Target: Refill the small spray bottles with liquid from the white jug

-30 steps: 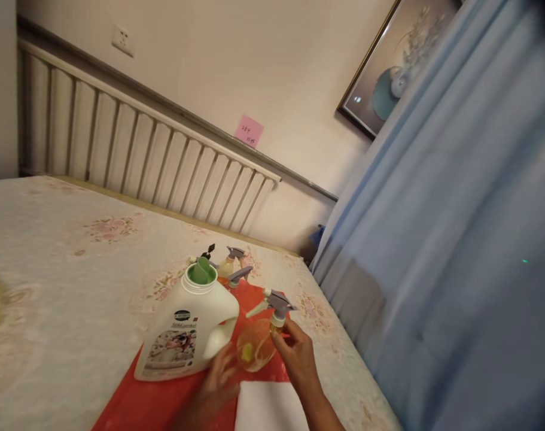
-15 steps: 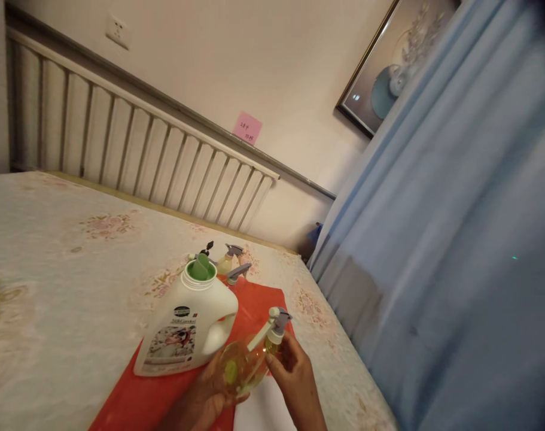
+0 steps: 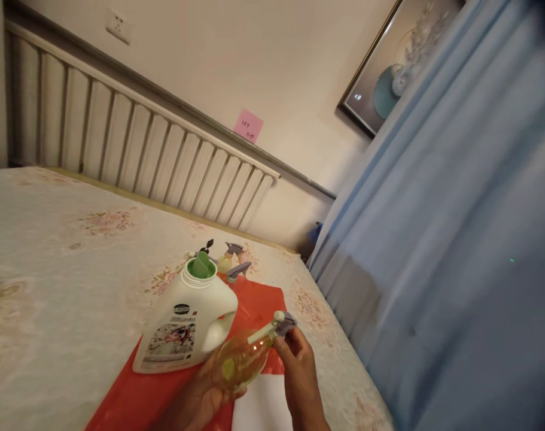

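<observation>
A clear spray bottle (image 3: 247, 358) with a yellowish tint lies tilted in my left hand (image 3: 204, 389), whose fingers wrap round its body from below. At the bottle's neck my right hand (image 3: 301, 371) pinches the grey and white trigger sprayer head (image 3: 283, 324) between thumb and fingers. The sprayer's nozzle end points up and back over the bottle. Just left of the bottle stands a large white detergent jug (image 3: 189, 323) with a printed label and a handle. Its mouth is uncapped and shows a green spout (image 3: 201, 266).
Behind the jug are more grey trigger sprayers (image 3: 238, 272) and a small bottle (image 3: 225, 262) with yellowish liquid. A red sheet (image 3: 263, 305) and white paper (image 3: 263, 401) lie on the flowered tablecloth (image 3: 106, 281). A blue curtain (image 3: 434, 239) hangs at right, a radiator (image 3: 119, 137) behind.
My right hand has turned the sprayer head slightly and moved up to grip around it. The bottle is tilted a little more to the right. The jug stays in place.
</observation>
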{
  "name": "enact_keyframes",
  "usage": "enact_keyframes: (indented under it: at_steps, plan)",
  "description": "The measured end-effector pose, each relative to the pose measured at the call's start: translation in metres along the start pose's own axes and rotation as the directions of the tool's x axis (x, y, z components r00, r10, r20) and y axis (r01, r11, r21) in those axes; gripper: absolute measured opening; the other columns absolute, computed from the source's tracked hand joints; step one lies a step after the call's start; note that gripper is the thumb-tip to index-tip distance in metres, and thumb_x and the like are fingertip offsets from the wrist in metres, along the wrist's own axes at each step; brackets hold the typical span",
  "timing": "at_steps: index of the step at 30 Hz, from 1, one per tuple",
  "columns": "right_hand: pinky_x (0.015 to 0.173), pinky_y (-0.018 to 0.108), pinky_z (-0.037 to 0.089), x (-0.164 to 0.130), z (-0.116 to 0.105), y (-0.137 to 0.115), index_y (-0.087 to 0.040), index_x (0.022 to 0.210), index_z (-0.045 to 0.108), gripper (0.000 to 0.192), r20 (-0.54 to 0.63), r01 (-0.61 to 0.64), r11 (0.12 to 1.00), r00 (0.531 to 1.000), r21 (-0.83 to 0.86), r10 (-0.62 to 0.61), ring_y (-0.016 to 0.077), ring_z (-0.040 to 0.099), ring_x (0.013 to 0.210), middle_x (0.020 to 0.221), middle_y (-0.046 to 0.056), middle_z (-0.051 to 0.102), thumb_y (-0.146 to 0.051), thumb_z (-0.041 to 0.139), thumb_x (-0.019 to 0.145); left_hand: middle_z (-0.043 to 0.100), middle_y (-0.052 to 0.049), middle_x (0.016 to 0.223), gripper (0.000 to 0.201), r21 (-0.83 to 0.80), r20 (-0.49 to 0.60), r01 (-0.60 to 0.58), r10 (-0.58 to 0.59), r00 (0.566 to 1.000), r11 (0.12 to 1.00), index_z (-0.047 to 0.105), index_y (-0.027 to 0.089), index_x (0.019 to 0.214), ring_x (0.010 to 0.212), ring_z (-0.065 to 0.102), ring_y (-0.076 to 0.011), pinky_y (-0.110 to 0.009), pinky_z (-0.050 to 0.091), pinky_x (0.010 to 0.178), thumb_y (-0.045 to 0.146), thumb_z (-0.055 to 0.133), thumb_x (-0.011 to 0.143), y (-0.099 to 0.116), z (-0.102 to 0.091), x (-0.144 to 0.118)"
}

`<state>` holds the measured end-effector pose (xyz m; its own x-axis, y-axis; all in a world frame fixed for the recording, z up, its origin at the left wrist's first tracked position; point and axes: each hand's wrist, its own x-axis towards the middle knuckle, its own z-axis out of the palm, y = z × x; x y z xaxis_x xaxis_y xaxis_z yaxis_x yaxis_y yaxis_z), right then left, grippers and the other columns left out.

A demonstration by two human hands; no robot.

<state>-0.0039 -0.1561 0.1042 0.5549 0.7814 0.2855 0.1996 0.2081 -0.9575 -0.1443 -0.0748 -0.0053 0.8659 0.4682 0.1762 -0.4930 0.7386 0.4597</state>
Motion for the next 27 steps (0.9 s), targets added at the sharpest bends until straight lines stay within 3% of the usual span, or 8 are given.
enact_keyframes:
  at_steps: [7,15,20,27]
  plan:
    - [0.098,0.04,0.047,-0.003,-0.003,0.003,-0.023,0.108,0.07,0.026,0.089,0.017,1.0,0.996,0.003,-0.017,0.0272,0.063,0.109,0.111,0.006,0.071,-0.037,0.066,0.087,0.059,-0.01,0.142,0.054,0.001,-0.004,0.025,-0.025,1.0,1.0,0.051,0.027,0.14,0.125,0.058,-0.03,-0.037,0.047,0.09,0.036,0.06,0.088,-0.005,-0.007,-0.001]
    - [0.102,0.043,0.046,0.0,-0.001,0.005,-0.021,0.115,0.07,0.034,0.076,-0.017,0.999,0.997,0.049,0.014,0.0292,0.062,0.115,0.119,0.009,0.071,-0.037,0.066,0.085,0.068,-0.012,0.131,0.051,-0.042,0.004,0.047,-0.047,0.999,0.998,0.055,0.023,0.137,0.103,0.069,-0.0267,-0.038,0.049,0.087,0.037,0.061,0.089,-0.009,-0.014,-0.001]
    - [0.101,0.043,0.047,0.002,0.0,0.006,-0.022,0.114,0.071,0.034,0.08,-0.051,0.998,0.996,0.036,0.048,0.0286,0.063,0.112,0.115,0.007,0.073,-0.036,0.067,0.083,0.074,-0.012,0.12,0.053,-0.048,-0.02,0.103,-0.104,0.994,0.994,0.062,0.02,0.128,0.095,0.072,-0.0281,-0.039,0.05,0.087,0.047,0.066,0.083,-0.012,-0.022,0.0]
    - [0.1,0.043,0.047,0.005,-0.002,0.005,-0.021,0.107,0.071,0.031,0.127,-0.07,0.995,0.99,0.074,0.061,0.0277,0.064,0.107,0.11,0.007,0.073,-0.037,0.069,0.081,0.072,-0.012,0.122,0.069,-0.069,-0.008,0.132,-0.132,0.991,0.989,0.046,0.026,0.144,0.086,0.072,-0.0262,-0.037,0.053,0.078,0.054,0.064,0.083,-0.009,-0.016,-0.001]
